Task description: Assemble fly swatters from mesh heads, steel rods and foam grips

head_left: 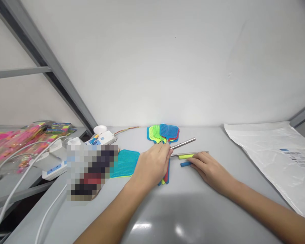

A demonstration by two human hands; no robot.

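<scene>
Several plastic fly swatters [169,131] in blue, green, yellow and red lie stacked in the middle of the table, heads toward the wall. My left hand [152,166] is closed over their thin shafts; red, yellow and blue handles [166,178] stick out below it. A silver metal rod [184,143] slants out to its right. My right hand [209,169] has its fingers curled down over a yellow handle [185,156] and a blue handle [185,164], whose far ends it hides. Left of my left hand lies a teal swatter head [126,163].
White power strips [53,169] with plugs and cables crowd the left edge, beside a blurred-out object [91,174]. Bagged pink and yellow goods [27,142] lie further left. A white plastic bag [274,152] covers the right side. Behind stands a white wall [175,74].
</scene>
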